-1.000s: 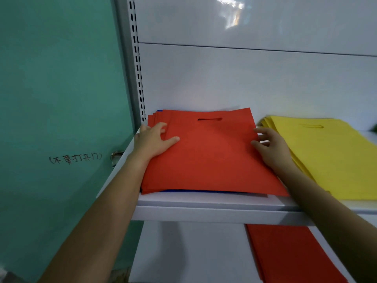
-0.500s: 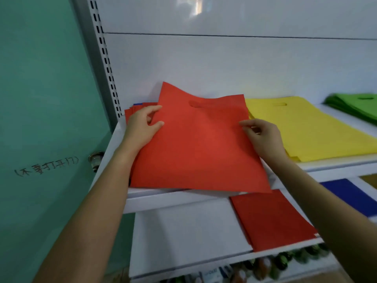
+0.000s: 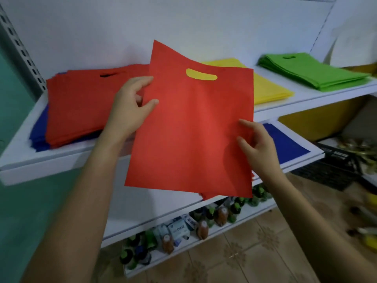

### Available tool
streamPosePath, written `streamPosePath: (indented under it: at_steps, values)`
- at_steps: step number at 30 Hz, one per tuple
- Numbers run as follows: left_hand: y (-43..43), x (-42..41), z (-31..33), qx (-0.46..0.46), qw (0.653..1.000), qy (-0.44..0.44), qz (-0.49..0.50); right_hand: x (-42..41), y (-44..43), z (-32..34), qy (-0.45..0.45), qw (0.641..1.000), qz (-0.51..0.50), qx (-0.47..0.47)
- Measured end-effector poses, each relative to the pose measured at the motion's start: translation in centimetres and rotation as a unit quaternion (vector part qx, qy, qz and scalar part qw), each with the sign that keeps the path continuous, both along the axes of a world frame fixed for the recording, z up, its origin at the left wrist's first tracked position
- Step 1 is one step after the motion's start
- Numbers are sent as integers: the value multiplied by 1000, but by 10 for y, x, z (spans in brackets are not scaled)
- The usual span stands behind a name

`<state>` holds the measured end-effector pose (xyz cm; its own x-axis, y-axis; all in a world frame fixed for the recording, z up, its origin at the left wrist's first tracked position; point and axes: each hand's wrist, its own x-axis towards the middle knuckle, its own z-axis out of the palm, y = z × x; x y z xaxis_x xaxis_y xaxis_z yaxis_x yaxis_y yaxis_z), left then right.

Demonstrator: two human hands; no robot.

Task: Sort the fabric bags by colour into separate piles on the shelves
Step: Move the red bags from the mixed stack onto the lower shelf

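The left hand (image 3: 130, 107) and right hand (image 3: 259, 148) pinch the side edges of a red fabric bag (image 3: 189, 129), held up off the shelves and hiding part of the yellow pile (image 3: 269, 86). A red pile (image 3: 81, 107) lies on blue bags (image 3: 38, 137) to the left, and a green pile (image 3: 312, 72) lies to the right. Below stand bottles (image 3: 222, 215). The print on a box (image 3: 179, 229) is too blurred to read.

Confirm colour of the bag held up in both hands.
Plain red; the held bag shows best in the head view.

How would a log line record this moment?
red bag: held in air | left hand: grips left edge | right hand: pinches right edge | red pile: on upper shelf
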<state>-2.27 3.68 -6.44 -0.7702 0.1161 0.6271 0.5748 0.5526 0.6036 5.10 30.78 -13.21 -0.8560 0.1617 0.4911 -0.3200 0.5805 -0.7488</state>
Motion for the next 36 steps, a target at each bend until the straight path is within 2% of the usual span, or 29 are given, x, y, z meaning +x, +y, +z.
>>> streamPosePath:
  at_steps: [8, 14, 21, 25, 30, 36]
  values:
    - [147, 54, -72, -35, 998, -43, -42, 67, 122, -77, -49, 996, -60, -36]
    - [231, 88, -163, -54, 985, -153, -53, 125, 206, -142, -158, 985, -71, -24]
    - [261, 102, -244, -75, 932, -351, -43, 131, 245, -194, -264, 958, -95, -56]
    - [250, 91, -280, -60, 906, -419, 8, 106, 239, -222, -322, 945, -47, -12]
    - [225, 60, -309, -23, 912, -406, 56, 58, 216, -231, -345, 937, 17, 42]
    - [193, 10, -314, -28, 926, -347, 149, -20, 196, -232, -316, 948, -8, 39]
